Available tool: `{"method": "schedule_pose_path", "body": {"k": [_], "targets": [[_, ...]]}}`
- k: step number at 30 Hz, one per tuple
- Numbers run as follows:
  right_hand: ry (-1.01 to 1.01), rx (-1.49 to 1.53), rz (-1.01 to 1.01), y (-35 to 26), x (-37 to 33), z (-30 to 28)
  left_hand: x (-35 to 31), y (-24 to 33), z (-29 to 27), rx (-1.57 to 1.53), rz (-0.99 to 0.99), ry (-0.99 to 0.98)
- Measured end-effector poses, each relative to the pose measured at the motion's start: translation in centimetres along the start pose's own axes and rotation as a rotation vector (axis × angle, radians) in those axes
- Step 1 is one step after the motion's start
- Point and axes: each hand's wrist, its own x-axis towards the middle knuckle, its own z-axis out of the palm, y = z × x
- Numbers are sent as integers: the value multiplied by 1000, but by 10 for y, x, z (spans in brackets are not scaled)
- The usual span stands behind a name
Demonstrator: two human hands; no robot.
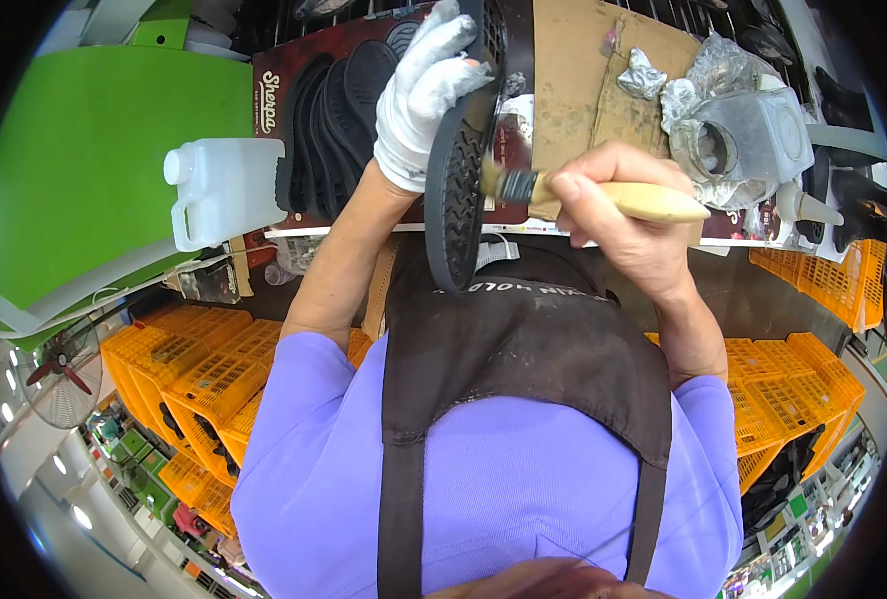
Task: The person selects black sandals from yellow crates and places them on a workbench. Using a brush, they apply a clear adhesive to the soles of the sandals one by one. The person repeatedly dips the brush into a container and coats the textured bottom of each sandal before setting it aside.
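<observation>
The left hand [419,105], in a white glove, has its fingers closed around the far part of a black shoe sole [458,190], holding it on edge over the near side of the table [738,243] with its patterned face turned to the right. The bare right hand [628,215] has its fingers wrapped around the wooden handle of a brush [653,200], whose bristles point left and sit right at the sole's patterned face; whether they press on it is hard to tell. Left of the gloved hand, more black soles [329,125] lie in an overlapping row, with a white plastic jug [229,190] farther left. To the right and far side are a sheet of cardboard [573,90], crumpled clear plastic [718,70] and a clear wide-mouthed container [763,130]. Orange crates [214,374] stand on both sides of the person, who wears a dark apron [533,349].
</observation>
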Motion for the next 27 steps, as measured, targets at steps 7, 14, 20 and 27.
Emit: {"method": "schedule_pose_path", "body": {"k": [7, 14, 20, 27], "targets": [[46, 612, 235, 14, 15, -16, -19, -22, -13, 320, -64, -128], [270, -55, -169, 15, 26, -14, -19, -15, -3, 327, 189, -171], [137, -37, -38, 7, 22, -16, -25, -16, -5, 300, 108, -150], [153, -124, -104, 9, 31, -18, -28, -15, 0, 334, 11, -159]]}}
